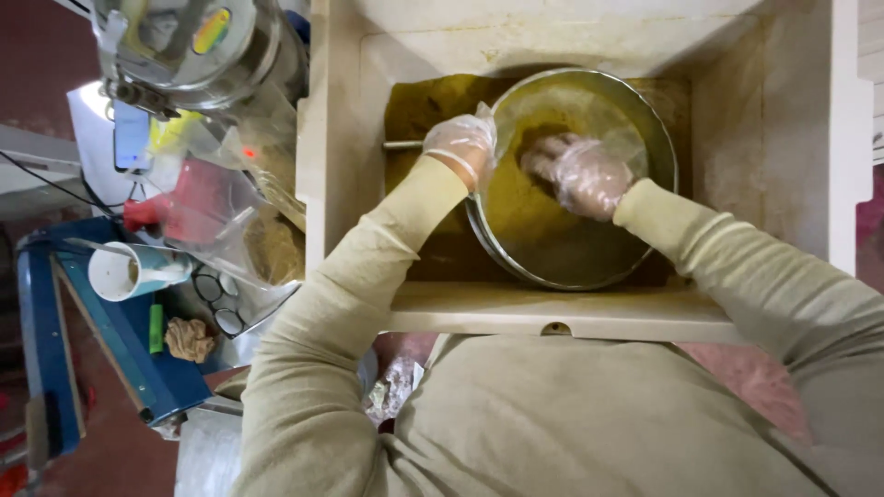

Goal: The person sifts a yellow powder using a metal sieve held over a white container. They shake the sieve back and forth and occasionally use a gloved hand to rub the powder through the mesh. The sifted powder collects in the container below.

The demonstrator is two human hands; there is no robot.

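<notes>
Several things crowd the left side of the view: a blue frame [55, 350], a white cup [124, 271] lying on its side with a metal rod across it, a crumpled brownish wad [189, 339] and a pair of dark-rimmed glasses [219, 299]. Above them sits a shiny steel machine [189, 46] with a small round label in yellow, green and red on its top, and below it a clear crinkled plastic bag [207, 198] with something red showing through. To the right stands a big cream-coloured plastic tub [801, 120], square-walled and dusted with yellow-brown powder [428, 106] that covers its floor. Inside the tub is a round metal sieve [575, 179], tilted, its smooth steel rim bright and its mesh holding a mound of the same fine powder. The left hand [460, 147], in a thin clear disposable glove, is curled closed over the sieve's left rim, gripping it. The right hand [580, 175], gloved alike, lies inside the sieve with fingers loosely spread, pressed flat on the powder and grasping nothing. Both sleeves are a soft, pale olive knit.
</notes>
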